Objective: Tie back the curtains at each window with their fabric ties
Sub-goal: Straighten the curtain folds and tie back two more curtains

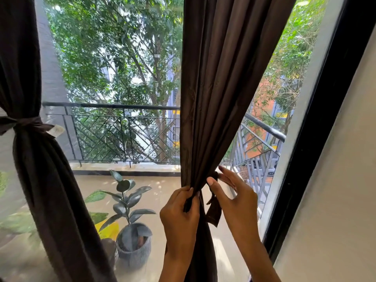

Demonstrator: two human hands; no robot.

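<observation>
A dark brown curtain (pixel 219 78) hangs in the middle of the window, gathered narrow at hand height. Around that gather runs its brown fabric tie (pixel 213 210), with one loose end dangling between my hands. My left hand (pixel 180 214) grips one end of the tie against the gathered cloth. My right hand (pixel 234 198) pinches the tie at the gather with thumb and forefinger, the other fingers spread. At the left, a second brown curtain (pixel 46 180) is bunched by its own knotted tie (pixel 30 123).
The black window frame (pixel 317 139) and a pale wall (pixel 341 190) stand close on the right. Behind the glass lie a balcony with a metal railing (pixel 122 131) and a potted plant (pixel 132 231).
</observation>
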